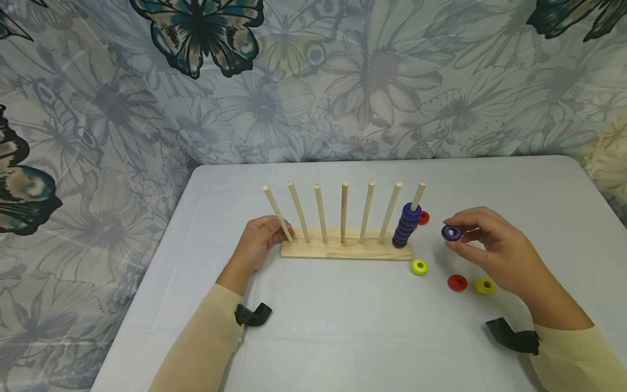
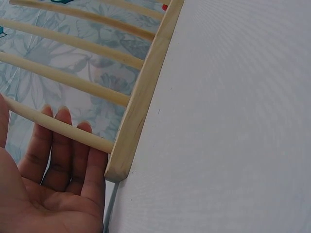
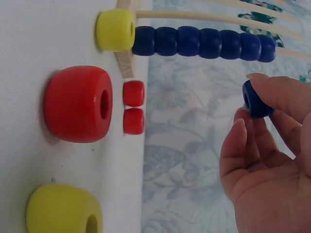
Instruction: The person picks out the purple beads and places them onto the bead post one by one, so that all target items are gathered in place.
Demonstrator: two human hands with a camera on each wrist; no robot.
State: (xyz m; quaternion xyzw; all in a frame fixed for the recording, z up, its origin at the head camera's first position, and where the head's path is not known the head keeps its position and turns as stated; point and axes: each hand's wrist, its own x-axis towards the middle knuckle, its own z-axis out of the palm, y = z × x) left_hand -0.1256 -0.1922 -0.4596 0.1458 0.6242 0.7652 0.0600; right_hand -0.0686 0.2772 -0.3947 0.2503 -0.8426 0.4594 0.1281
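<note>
A wooden peg rack [image 1: 343, 250] with a row of upright pegs stands on the table. At its left end, my left hand [image 1: 259, 239] holds the outermost peg, with the fingers [image 2: 60, 145] behind it. Several dark blue beads [image 1: 406, 224] are stacked on the rightmost peg. To the right of the rack and above the tabletop, my right hand [image 1: 499, 253] pinches one blue bead [image 3: 257, 99] between thumb and fingers. Its hole shows in the head view. That bead is apart from the stack.
A yellow bead [image 1: 418, 267] lies by the rack's right front corner. Nearer my right hand lie a red bead [image 1: 457, 282] and another yellow bead [image 1: 485, 286]. Two more red beads [image 3: 133, 93] sit behind, beside the rack's end. A patterned cloth [image 1: 313, 109] hangs behind the white table [image 1: 343, 326].
</note>
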